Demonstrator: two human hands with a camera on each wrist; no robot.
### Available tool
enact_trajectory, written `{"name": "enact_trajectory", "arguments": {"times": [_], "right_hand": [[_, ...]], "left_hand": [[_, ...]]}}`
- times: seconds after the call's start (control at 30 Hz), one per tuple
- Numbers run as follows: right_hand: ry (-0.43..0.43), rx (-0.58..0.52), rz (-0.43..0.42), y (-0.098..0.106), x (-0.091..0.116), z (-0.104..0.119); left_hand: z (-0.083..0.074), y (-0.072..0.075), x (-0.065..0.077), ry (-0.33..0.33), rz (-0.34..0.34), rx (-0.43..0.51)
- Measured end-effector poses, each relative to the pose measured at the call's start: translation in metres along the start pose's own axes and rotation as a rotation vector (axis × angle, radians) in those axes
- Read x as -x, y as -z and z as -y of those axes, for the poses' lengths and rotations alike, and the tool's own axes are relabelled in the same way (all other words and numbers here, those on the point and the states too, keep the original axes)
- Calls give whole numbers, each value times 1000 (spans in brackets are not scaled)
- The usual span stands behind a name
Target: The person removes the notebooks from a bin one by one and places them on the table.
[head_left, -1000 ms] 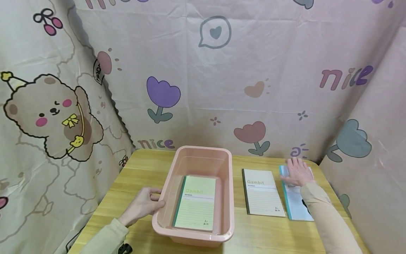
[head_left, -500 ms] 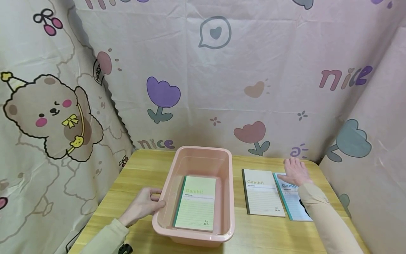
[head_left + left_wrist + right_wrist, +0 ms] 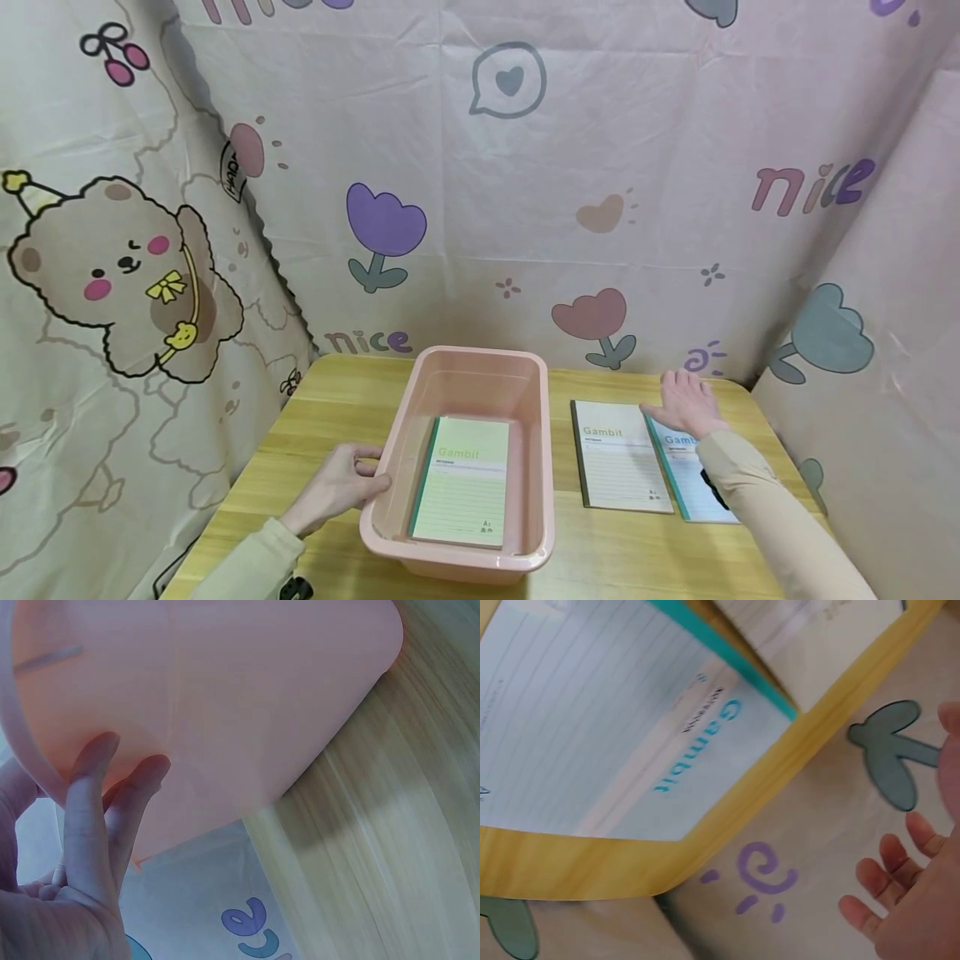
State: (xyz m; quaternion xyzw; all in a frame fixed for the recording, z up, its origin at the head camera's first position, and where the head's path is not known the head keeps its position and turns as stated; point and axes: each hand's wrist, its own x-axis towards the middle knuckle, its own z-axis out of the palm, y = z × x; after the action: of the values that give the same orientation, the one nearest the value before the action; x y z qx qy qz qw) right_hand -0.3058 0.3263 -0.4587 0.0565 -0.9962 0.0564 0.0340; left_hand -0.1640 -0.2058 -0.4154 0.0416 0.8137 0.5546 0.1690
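Note:
My left hand (image 3: pixel 337 483) grips the left rim of a pink plastic bin (image 3: pixel 547 475). In the left wrist view its fingers (image 3: pixel 88 817) press the bin's outer wall. Inside the bin lies a green notebook (image 3: pixel 463 504), cover up. To the right on the table are a white notebook (image 3: pixel 624 471) with a dark spine and a blue notebook (image 3: pixel 705 493) with a teal spine. My right hand (image 3: pixel 688 408) is stretched out over the blue notebook's top end, hiding part of its cover. In the right wrist view that hand (image 3: pixel 919 900) holds nothing and looks apart from the notebook.
The wooden table (image 3: pixel 315 408) ends at the back against a printed cloth (image 3: pixel 487 208) that also hangs along both sides. The bin's tall walls stand between the left hand and the two notebooks on the right. Those notebooks lie close side by side.
The blue notebook's top end has swung left toward the white notebook. My right hand has come off it and shifted left. My left hand and the bin have stayed put.

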Motion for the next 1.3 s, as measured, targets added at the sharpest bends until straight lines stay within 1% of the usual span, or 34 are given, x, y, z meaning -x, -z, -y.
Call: {"name": "enact_trajectory", "arguments": {"times": [0.23,0.53,0.73,0.93,1.07,1.3], "right_hand": [[-11,-35,3,12,0,23],[-5,-81,6,36,3,61],[16,-97,5,50,2,82],[46,-87,14,65,1,104],[68,-82,6,74,0,123],[116,-92,8,84,-2,159]], "left_hand": [[-1,0,0,11,-7,-5],[1,-1,-1,9,-16,-13],[1,-1,-2,11,-18,-23],[-1,-1,-1,3,-25,-29],[-1,-1,0,-6,-19,-18],[-1,-1,0,3,-24,-18]]}}
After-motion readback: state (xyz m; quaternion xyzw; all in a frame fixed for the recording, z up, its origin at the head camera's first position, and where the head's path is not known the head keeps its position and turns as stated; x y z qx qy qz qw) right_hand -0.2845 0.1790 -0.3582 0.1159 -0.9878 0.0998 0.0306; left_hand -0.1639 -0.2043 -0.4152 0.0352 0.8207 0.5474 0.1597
